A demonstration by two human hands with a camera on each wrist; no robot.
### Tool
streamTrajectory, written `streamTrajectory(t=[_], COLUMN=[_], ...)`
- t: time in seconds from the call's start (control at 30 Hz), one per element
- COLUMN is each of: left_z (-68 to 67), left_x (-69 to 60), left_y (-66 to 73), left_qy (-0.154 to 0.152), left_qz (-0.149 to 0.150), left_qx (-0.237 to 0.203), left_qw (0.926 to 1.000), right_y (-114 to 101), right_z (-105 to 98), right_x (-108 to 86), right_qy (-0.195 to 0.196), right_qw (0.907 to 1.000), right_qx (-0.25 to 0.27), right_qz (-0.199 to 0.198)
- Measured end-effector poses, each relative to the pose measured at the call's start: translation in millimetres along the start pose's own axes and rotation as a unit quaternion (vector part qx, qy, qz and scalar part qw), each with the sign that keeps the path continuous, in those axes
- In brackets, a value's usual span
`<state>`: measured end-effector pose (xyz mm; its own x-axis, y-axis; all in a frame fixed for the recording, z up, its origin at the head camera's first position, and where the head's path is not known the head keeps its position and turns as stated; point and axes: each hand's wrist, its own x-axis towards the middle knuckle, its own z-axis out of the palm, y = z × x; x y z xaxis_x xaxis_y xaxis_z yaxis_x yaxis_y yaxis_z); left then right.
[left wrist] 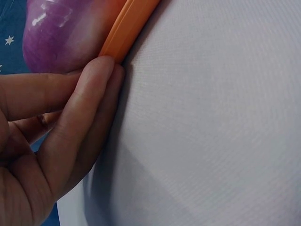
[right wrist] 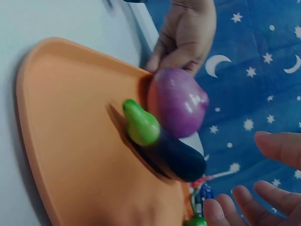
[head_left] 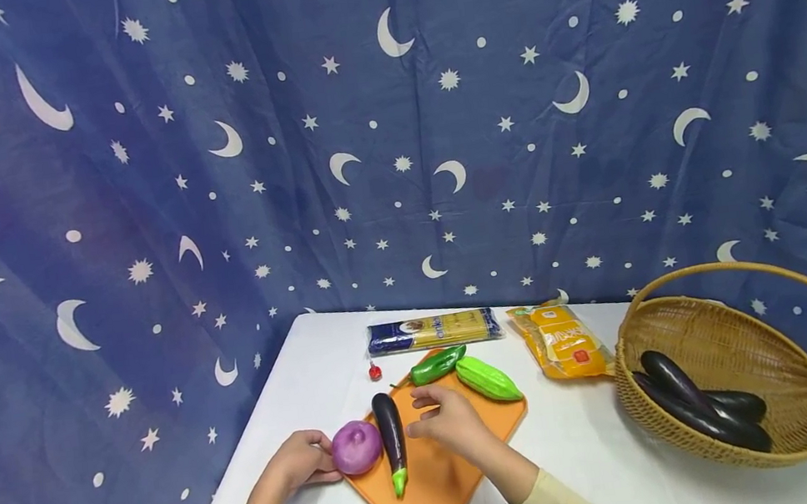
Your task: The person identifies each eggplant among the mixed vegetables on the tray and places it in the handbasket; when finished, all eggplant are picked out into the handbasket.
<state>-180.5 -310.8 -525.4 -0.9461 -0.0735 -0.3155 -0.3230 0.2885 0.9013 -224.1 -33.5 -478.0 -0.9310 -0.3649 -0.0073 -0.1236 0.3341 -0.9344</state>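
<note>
An orange tray (head_left: 441, 495) lies on the white table. At its left edge rests a purple onion (head_left: 356, 448). My left hand (head_left: 306, 459) is beside the onion, and its fingertips (left wrist: 101, 70) pinch the tray's rim close below the onion. Right of the onion, a dark eggplant (head_left: 390, 430) lies with its green stem end toward me. Over the tray, my right hand (head_left: 448, 419) hovers just right of the eggplant, fingers apart and holding nothing. A green pepper (head_left: 438, 364) and a light green bumpy gourd (head_left: 490, 378) lie along the tray's far side.
A wicker basket (head_left: 627, 325) with several dark eggplants (head_left: 702, 408) stands tilted on the right. Behind the tray are a pack of pasta (head_left: 434, 330), a small red item (head_left: 375, 371) and an orange bag (head_left: 561, 342). A starry blue curtain (head_left: 389, 136) hangs behind the table.
</note>
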Motion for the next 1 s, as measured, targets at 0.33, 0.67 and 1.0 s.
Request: streamTrajectory(t=[0.33, 0.67, 1.0], left_z=[2.8, 2.6, 0.4], left_x=[-0.3, -3.7, -3.2], left_y=[1.3, 3.9, 3.4], left_qy=[-0.011, -0.005, -0.005], left_qz=[0.009, 0.006, -0.002], left_qx=[-0.006, -0.007, -0.007], left_qw=[0.9999, 0.9999, 1.0], right_y=[8, 16, 20], right_z=[22, 46, 59], right_x=[-4.0, -6.4, -2.0], right_qy=[0.004, 0.026, 0.046], right_qw=[0.9998, 0.9993, 0.9959], right_qx=[0.002, 0.009, -0.077], right_qz=[0.021, 0.024, 0.014])
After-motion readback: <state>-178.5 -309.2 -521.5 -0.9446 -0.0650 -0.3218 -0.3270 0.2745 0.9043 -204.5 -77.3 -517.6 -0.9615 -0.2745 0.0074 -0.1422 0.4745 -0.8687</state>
